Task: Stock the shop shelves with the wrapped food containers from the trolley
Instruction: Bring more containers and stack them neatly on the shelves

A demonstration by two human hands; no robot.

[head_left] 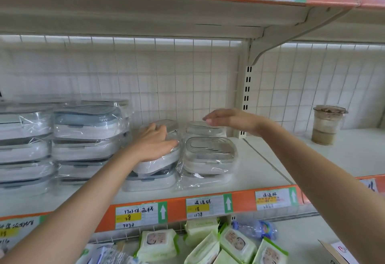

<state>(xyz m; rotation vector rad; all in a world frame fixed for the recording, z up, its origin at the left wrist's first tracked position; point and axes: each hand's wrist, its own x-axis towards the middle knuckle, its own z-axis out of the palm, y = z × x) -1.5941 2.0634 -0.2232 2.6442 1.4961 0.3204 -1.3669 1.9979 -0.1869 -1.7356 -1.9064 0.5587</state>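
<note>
Shelf (pixel 256 172): stacks (pixel 62 142) of wrapped containers at left. Tilted container (pixel 156 165) lies askew atop another, mid-shelf; left hand (pixel 154 142) presses it, fingers spread flat. Right hand (pixel 231 120) hovers over clear tubs (pixel 208 155), fingers straight, holding nothing. Likely light, rigid, film slippery; grip by the side edges. Cup (pixel 327 124) well right; wipes (pixel 158 245) below.

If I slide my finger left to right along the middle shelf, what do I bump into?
Tall stacks of wrapped containers → left hand resting on a tilted wrapped container → small clear wrapped containers with the right hand above them → shelf post → cup with a brown drink.
</note>
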